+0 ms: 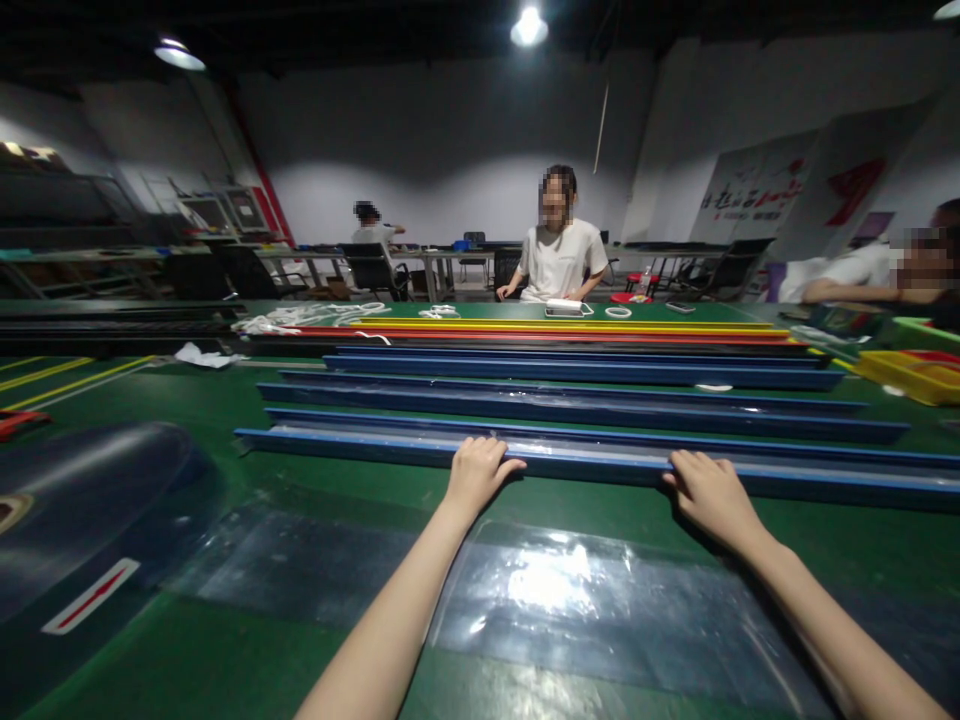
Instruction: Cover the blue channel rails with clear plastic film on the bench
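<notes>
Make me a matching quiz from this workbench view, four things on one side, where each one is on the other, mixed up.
Things:
1. left hand
2. yellow tray
3. white cords
4. clear plastic sheet

Places:
A. flat on the green table, just in front of both hands
B. at the table's right edge
C. on the near edge of the nearest blue channel, fingers curled over it
D. far left end of the coloured strips

Pairs: 1-C, 2-B, 3-D, 4-A

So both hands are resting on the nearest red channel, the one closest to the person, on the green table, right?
Not quite: the nearest channel is blue, not red. The head view shows the left hand and right hand both resting on it, on the green table.
</notes>
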`<control>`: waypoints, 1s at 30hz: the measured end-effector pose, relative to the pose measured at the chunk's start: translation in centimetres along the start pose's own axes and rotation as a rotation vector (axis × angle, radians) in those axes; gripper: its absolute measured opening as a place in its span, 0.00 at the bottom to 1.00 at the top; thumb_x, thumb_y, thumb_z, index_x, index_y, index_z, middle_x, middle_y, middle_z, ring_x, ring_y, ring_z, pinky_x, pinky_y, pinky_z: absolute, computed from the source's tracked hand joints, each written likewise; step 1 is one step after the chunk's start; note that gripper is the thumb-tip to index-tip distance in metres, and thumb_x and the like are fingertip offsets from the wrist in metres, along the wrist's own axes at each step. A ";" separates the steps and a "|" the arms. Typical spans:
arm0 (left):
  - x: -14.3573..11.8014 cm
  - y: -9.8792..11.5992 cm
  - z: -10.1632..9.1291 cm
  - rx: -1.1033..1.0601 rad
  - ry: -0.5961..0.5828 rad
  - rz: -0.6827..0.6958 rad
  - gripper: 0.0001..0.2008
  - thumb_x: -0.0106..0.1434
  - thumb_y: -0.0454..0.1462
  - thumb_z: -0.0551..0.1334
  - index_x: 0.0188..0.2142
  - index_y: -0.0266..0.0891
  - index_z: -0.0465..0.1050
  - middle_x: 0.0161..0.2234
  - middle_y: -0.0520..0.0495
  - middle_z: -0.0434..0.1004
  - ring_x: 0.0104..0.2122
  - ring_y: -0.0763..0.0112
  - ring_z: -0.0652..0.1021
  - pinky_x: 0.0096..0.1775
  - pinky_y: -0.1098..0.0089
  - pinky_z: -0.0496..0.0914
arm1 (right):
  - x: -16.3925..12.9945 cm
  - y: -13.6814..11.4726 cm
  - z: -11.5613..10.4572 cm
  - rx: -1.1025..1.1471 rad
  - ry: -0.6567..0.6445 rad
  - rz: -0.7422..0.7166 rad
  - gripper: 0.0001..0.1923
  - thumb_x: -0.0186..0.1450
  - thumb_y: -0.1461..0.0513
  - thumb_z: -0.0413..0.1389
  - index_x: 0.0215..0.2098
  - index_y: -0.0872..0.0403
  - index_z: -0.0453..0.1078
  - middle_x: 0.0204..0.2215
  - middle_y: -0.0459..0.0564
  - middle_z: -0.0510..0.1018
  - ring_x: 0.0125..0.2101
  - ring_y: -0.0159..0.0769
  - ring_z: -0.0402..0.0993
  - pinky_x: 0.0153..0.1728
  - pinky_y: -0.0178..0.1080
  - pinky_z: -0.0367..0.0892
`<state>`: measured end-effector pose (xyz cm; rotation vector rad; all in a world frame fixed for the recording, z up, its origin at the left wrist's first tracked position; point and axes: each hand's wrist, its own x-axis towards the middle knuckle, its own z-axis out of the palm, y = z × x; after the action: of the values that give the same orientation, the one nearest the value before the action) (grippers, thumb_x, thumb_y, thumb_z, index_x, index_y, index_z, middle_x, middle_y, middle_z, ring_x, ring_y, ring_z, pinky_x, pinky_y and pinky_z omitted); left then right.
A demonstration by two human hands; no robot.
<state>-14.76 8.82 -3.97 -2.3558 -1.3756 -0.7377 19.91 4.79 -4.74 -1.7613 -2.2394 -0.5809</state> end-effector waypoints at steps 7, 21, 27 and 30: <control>0.0 0.1 0.1 0.022 0.005 0.005 0.21 0.62 0.51 0.51 0.25 0.38 0.67 0.25 0.48 0.72 0.29 0.67 0.70 0.32 0.67 0.57 | -0.2 0.0 0.5 0.013 0.046 -0.006 0.06 0.63 0.61 0.45 0.30 0.53 0.60 0.29 0.49 0.72 0.33 0.38 0.65 0.32 0.37 0.50; -0.1 0.5 -0.1 0.095 0.006 -0.005 0.20 0.61 0.52 0.51 0.27 0.38 0.67 0.26 0.47 0.72 0.30 0.67 0.70 0.33 0.67 0.57 | -0.3 0.2 0.6 0.015 0.060 -0.013 0.09 0.64 0.59 0.43 0.34 0.55 0.62 0.32 0.51 0.73 0.35 0.39 0.65 0.34 0.38 0.52; -0.1 0.5 -0.1 0.089 -0.001 -0.012 0.20 0.61 0.52 0.51 0.27 0.38 0.67 0.27 0.47 0.72 0.30 0.66 0.69 0.33 0.67 0.57 | -0.3 0.2 0.6 0.016 0.060 -0.013 0.10 0.64 0.59 0.43 0.35 0.55 0.63 0.33 0.51 0.73 0.35 0.39 0.65 0.34 0.38 0.52; 0.0 0.5 -0.1 0.085 -0.001 -0.011 0.20 0.61 0.51 0.51 0.27 0.38 0.67 0.27 0.47 0.72 0.30 0.66 0.69 0.34 0.67 0.56 | -0.3 0.2 0.5 0.021 0.066 -0.011 0.10 0.64 0.59 0.44 0.36 0.55 0.63 0.32 0.52 0.74 0.35 0.39 0.65 0.35 0.38 0.52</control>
<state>-14.36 8.52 -3.95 -2.2859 -1.3929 -0.6671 20.19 4.82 -5.31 -1.6957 -2.2040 -0.6064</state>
